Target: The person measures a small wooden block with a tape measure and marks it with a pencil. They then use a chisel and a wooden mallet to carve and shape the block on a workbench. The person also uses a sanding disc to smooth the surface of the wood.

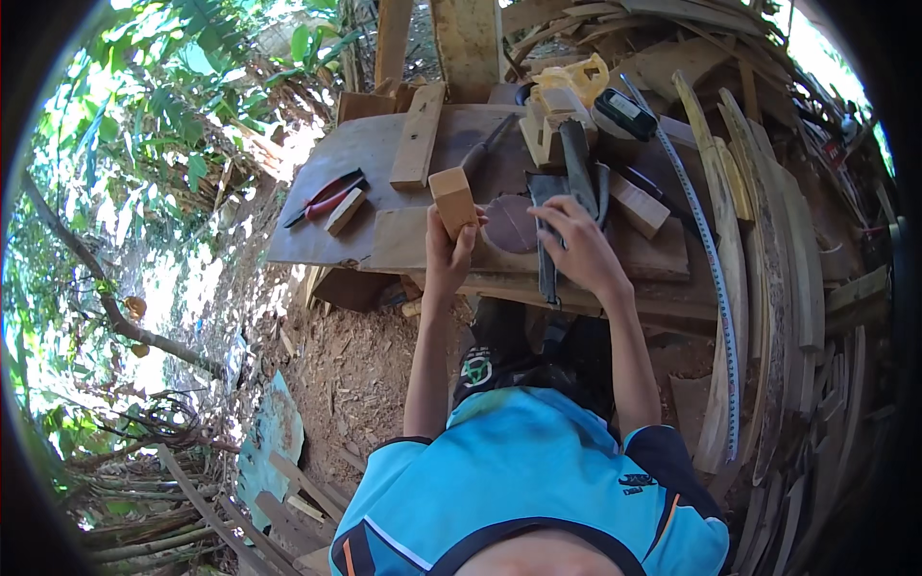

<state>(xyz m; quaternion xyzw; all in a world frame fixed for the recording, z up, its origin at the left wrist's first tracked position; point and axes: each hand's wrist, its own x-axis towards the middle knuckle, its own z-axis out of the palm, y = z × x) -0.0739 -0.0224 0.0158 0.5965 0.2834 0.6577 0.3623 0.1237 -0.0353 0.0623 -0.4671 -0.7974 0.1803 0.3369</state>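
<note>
Wooden block (pixel 453 204) raised above the near side of the tabletop (pixel 331 158).
From the head view, I see the left hand (pixel 448 259) with its fingers wrapped around the block; the right hand (pixel 581 245), fingers loosely parted, is at a grey strip (pixel 546 278), grip unclear. Behind, I can't tell whether the yellow plastic (pixel 581 75) contains anything.

Under the hands (pixel 448 252) (pixel 584 246) stands a broad bench (pixel 331 158), with two timber posts (pixel 468 48) rising beyond them, green foliage (pixel 163 86) dappled by bright sunlight well to their left, a brown earth floor (pixel 357 360) on their near side, and long wooden slats (pixel 773 250) heaped to their right.
</note>
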